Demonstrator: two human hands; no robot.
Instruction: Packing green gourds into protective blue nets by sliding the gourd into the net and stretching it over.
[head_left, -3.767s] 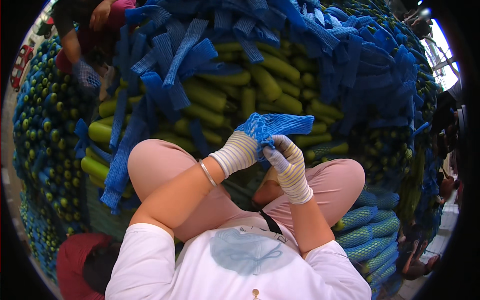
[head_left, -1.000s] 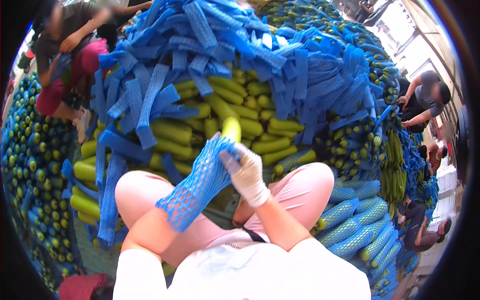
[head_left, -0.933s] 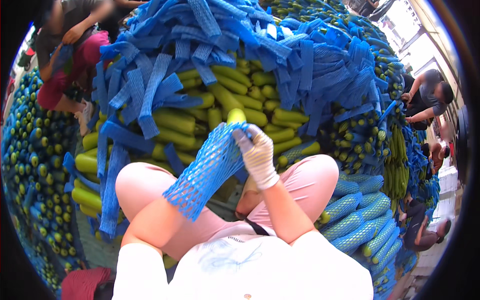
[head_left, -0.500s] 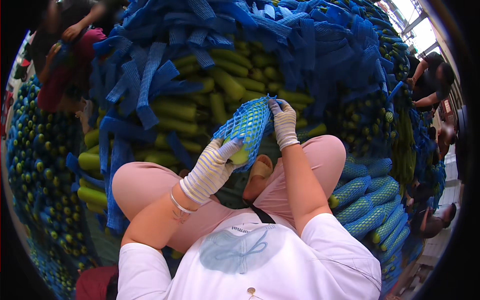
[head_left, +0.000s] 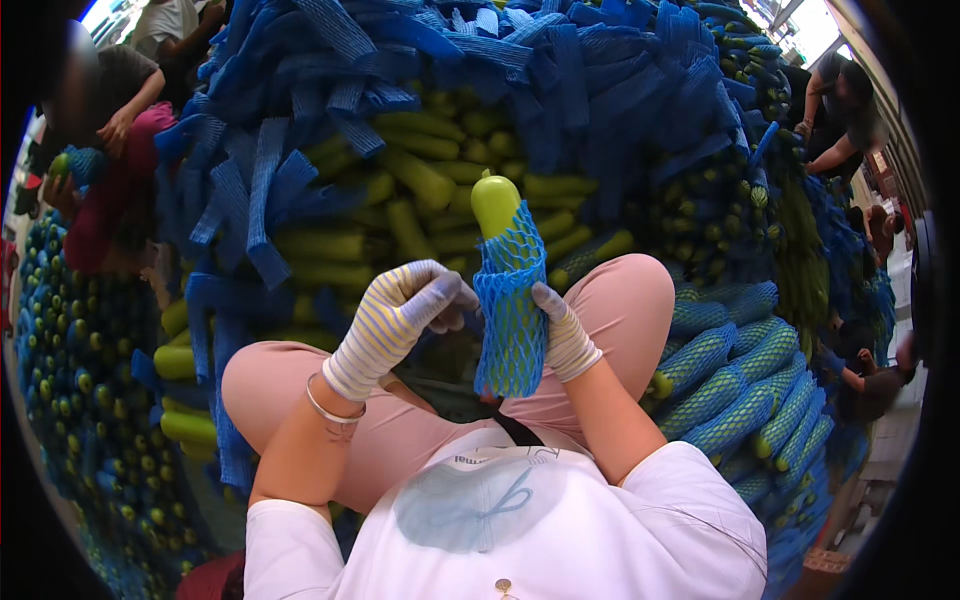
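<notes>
A long, smooth green gourd (head_left: 496, 208) stands nearly upright in front of me, its stem end bare at the top. A blue foam mesh sleeve (head_left: 512, 335) covers its lower part, bunched into a thicker band near the middle. My right hand (head_left: 568, 335), in a striped glove, grips the sleeved gourd from the right, thumb on the near side and fingers hidden behind. Beside the sleeve's left edge, my left hand (head_left: 395, 320) has its gloved fingers curled in, with nothing visible in them.
Bare green gourds (head_left: 325, 245) are heaped ahead, with loose blue mesh sleeves (head_left: 268, 195) over and behind them. Sleeved gourds (head_left: 735, 385) are stacked by my right knee. A large pile of sleeved gourds (head_left: 75, 400) rises at the left. Other people work at both sides.
The gourd has swung from tilted to upright, and its stem end now sticks out of the sleeve. My left hand has come off its lower end; my right hand has moved down its side.
</notes>
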